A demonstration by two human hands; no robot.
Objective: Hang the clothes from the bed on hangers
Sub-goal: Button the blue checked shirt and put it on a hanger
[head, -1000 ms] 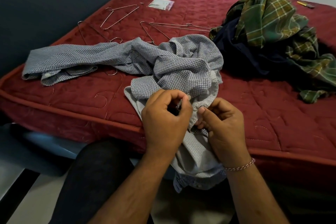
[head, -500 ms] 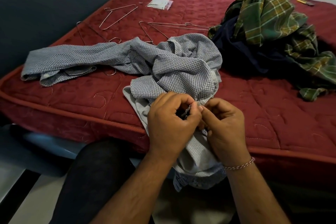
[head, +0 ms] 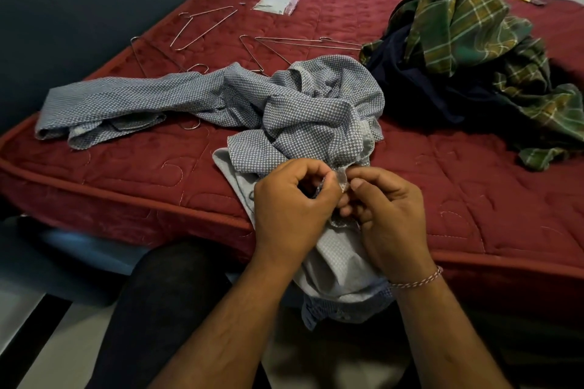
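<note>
Head view looks down on a red mattress [head: 474, 199] where a blue-and-white checked shirt [head: 303, 117] lies crumpled, one sleeve stretched out toward the left edge and its lower part spilling off the near edge toward the person's lap. Both hands work at the same small spot of its fabric at that edge: the left hand [head: 290, 208] has its fingers curled and pinches a fold of the cloth, and the right hand [head: 388, 215], a thread bracelet on its wrist, pinches the edge just beside it, thumb and fingertips closed on the fabric (likely a button or placket, though the detail is too small to tell). Several thin wire hangers [head: 202, 27] lie farther back on the mattress, one partly under the shirt, none yet holding a garment. A green plaid garment [head: 467, 22] sits heaped over a dark navy one [head: 420, 85] to the right, well apart from the hands. The shirt looks light and limp, so it will sag and twist wherever it is not supported; I would judge the collar and shoulder seams the best places to take hold of it when threading a hanger, since the thin wire will slip out of loose cloth
</note>
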